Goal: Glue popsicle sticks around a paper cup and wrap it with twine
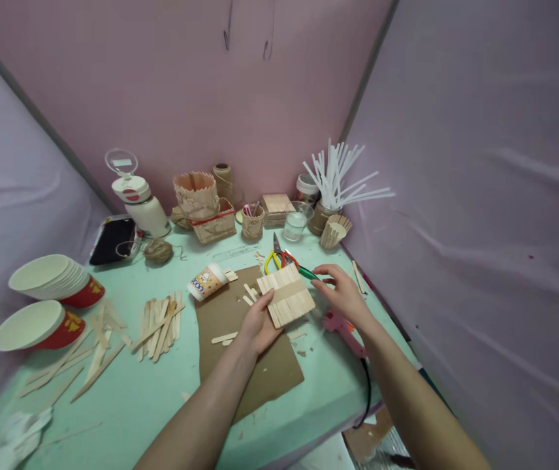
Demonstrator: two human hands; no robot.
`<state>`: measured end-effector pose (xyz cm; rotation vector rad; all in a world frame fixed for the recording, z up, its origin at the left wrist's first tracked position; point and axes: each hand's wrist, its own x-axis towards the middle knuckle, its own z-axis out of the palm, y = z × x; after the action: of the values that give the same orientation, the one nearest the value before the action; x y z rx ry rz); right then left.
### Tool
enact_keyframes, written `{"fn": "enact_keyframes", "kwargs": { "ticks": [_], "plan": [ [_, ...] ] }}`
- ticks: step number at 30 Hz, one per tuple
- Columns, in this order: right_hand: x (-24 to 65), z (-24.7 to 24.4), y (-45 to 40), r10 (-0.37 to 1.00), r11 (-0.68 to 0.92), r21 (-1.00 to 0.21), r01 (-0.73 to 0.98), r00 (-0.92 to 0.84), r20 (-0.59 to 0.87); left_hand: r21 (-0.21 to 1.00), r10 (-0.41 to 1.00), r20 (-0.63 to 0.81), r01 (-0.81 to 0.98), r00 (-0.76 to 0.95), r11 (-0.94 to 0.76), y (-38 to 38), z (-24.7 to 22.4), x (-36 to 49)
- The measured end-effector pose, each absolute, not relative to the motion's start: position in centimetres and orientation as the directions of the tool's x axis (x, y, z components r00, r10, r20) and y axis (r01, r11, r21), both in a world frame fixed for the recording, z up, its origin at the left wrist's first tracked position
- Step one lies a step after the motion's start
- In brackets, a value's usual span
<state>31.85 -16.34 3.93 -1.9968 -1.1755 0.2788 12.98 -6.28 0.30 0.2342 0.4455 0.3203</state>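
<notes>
My left hand (261, 321) is closed on a flat panel of craft sticks (293, 309), laid side by side with one band crossing their middle. The panel is tilted above a brown cardboard sheet (279, 372). To its right, my right hand (341, 292) pinches the end of a slim green-handled tool (307, 272); the tool's tip is hard to make out. Just behind the panel lie yellow-handled pliers (273, 260) and an orange-handled cutter (289, 257). A pink glue gun (345, 331) rests under my right wrist, its black cord running off the table's front edge.
Loose craft sticks (160, 326) and stacked red paper cups (64, 329) occupy the left. A printed paper cup (207, 282) lies on its side by the cardboard. Along the back stand stick baskets (196, 196), a water cup (296, 225) and white glue sticks (333, 183).
</notes>
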Motion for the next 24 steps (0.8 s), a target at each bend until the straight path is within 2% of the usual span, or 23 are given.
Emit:
{"fn": "enact_keyframes", "kwargs": {
  "ticks": [4, 6, 9, 12, 15, 24],
  "plan": [
    [28.7, 4.4, -17.1, 0.841, -0.101, -0.74, 0.665, 0.455, 0.293, 0.309, 0.377, -0.379, -0.268, 0.845, 0.912, -6.4, 0.3, 12.7],
    [27.9, 4.6, -16.9, 0.851, -0.075, -0.685, 0.725, 0.405, 0.335, 0.319, 0.391, -0.39, -0.276, 0.834, 0.907, -6.6, 0.5, 12.7],
    [27.2, 4.7, -16.1, 0.907, 0.01, -0.555, 0.832, 0.227, 0.356, 0.342, 0.406, -0.415, -0.274, 0.814, 0.899, -6.9, 1.1, 12.7],
    [26.5, 4.7, -15.2, 0.957, 0.02, -0.429, 0.903, 0.106, 0.269, 0.363, 0.414, -0.447, -0.262, 0.793, 0.894, -7.1, 1.5, 12.8],
    [26.3, 4.5, -14.6, 0.979, -0.041, -0.347, 0.937, 0.108, 0.176, 0.38, 0.431, -0.484, -0.26, 0.761, 0.887, -7.3, 1.4, 12.9],
    [26.2, 4.8, -15.2, 0.988, -0.117, -0.345, 0.931, 0.143, 0.05, 0.436, 0.464, -0.538, -0.239, 0.704, 0.868, -8.3, 1.2, 13.0]
  ]
}}
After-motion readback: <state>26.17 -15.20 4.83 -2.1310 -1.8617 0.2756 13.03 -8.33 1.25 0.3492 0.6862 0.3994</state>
